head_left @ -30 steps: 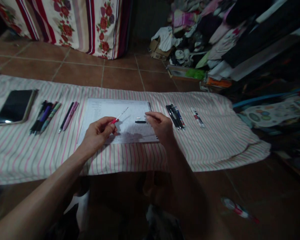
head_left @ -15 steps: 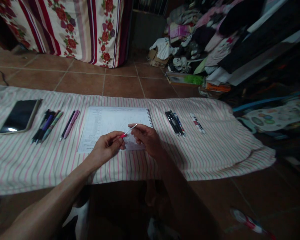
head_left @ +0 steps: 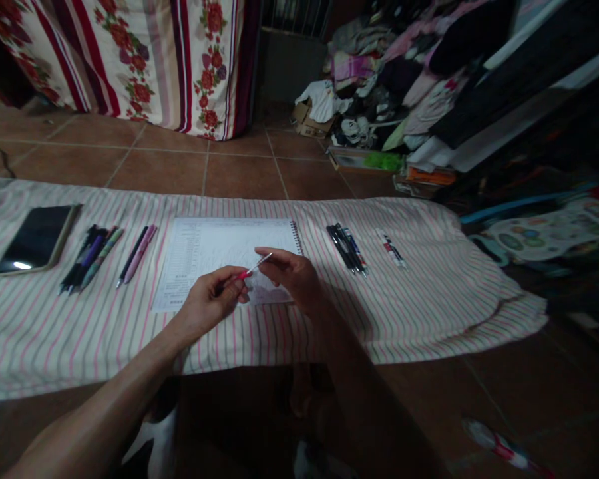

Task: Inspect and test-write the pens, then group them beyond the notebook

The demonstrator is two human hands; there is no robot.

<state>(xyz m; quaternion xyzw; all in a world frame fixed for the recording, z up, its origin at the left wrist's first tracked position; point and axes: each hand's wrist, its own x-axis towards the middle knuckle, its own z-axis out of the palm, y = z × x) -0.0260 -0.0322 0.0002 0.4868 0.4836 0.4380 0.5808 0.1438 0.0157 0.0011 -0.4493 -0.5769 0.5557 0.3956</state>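
Pretty dim in here. Reddish-brown tiled floor (head_left: 239, 176), with a long pink-and-white striped cloth (head_left: 429, 293) spread flat across it. A floral, red-striped bedsheet (head_left: 180, 60) hangs at the back. On the right there's a messy heap of clothes (head_left: 404, 73), a small cardboard box (head_left: 304, 120) at its foot, and beyond that mostly shadow.

Two hands share a thin pen refill above an open notebook.

The left hand (head_left: 212, 301) pinches the red end of the pen refill (head_left: 252, 269), while the right hand (head_left: 293, 279) meets its pale tip with the fingertips; both hover over the near edge of the spiral notebook (head_left: 214, 243), which lies on a striped cloth (head_left: 429, 293). Left of the notebook lie two pens (head_left: 136, 253), a pen bundle (head_left: 90, 258) and a dark phone (head_left: 34, 238); to the right lie more dark pens (head_left: 347, 247) and a white marker (head_left: 392, 249).
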